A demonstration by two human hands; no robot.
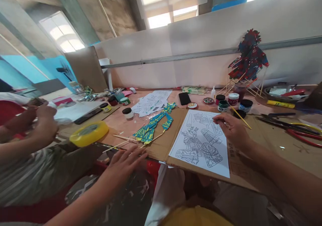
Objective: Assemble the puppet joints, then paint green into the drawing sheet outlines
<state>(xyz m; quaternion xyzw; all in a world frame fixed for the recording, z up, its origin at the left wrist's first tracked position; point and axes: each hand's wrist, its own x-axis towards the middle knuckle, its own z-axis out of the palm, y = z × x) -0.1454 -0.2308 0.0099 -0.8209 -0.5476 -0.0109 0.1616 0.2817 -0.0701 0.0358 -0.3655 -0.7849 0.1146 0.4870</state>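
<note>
Flat on the cardboard in front of me lies a white sheet of line drawings (193, 145), with outlined figure parts on it. My right hand (232, 130) has thumb and fingers closed at the sheet's upper right corner, which they partly cover. To the left rests a blue-green and yellow cut-out puppet (152, 125) with thin wooden sticks (123, 142) attached. My left hand (128, 160) is open, fingers stretched out, at the table's front edge beside the stick ends. Whether its fingertips touch a stick, I cannot tell.
Paint jars (222, 106), a phone (184, 98) and printed sheets (152, 102) lie behind. Scissors (302, 128) are at right. A yellow stick (241, 118) slants behind my right hand. A red-and-blue puppet (250, 58) stands far right. Left, another person's hands (45, 118) work near yellow tape (89, 133).
</note>
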